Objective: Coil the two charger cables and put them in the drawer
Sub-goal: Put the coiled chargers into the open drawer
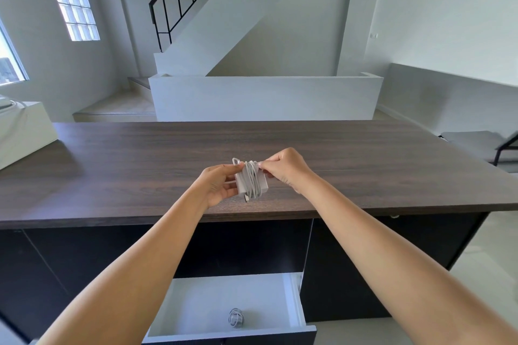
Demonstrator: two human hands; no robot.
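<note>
A white charger brick (252, 181) with its white cable wound around it is held above the dark wooden desk (140, 165), near the front edge. My left hand (217, 185) grips the brick from the left side. My right hand (286, 168) pinches the cable at the brick's top right. The cable's plug end pokes out below the brick. Beneath the desk a white-lined drawer (291, 300) stands pulled out, and a coiled white cable (236, 317) lies on its floor near the front.
A white box-like object (22, 131) sits on the desk's far left end. A low white wall and a staircase with a black railing rise behind the desk. A grey bench with a black frame (476, 143) stands at the right.
</note>
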